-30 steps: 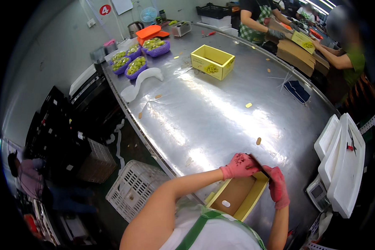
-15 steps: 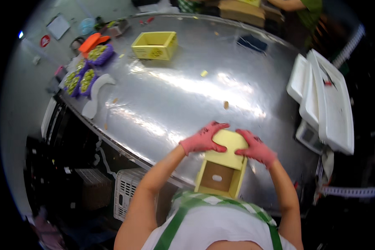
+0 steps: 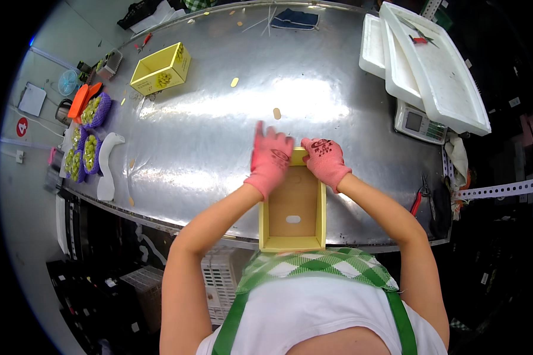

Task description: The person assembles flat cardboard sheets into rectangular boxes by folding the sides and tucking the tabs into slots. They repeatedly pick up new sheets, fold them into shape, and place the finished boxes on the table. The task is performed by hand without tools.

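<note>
A yellow cardboard box (image 3: 293, 244) stands with its top up at the table's near edge, against my apron. Its brown inside, with an oval hole in the base, is in view. My left hand (image 3: 271, 158), in a pink glove, lies over the far left corner, its fingers stretched and somewhat apart, slightly blurred. At the far right corner my right hand (image 3: 326, 160), gloved alike, has its fingers curled over the far wall. Part of that wall (image 3: 299, 157) shows between the hands; the rest is hidden.
Another yellow box (image 3: 160, 81) stands at the far left. Green grapes in purple foam nets (image 3: 92, 152) sit along the left edge near a curved white strip (image 3: 108, 165). White foam trays (image 3: 441, 71) rest on a scale (image 3: 420, 124) at the right; red-handled cutters (image 3: 417, 201) lie nearer.
The yellow flap that stood over the box's far end no longer covers it. My left hand has lifted its fingers; my right has closed at the far corner. The view has swung round.
</note>
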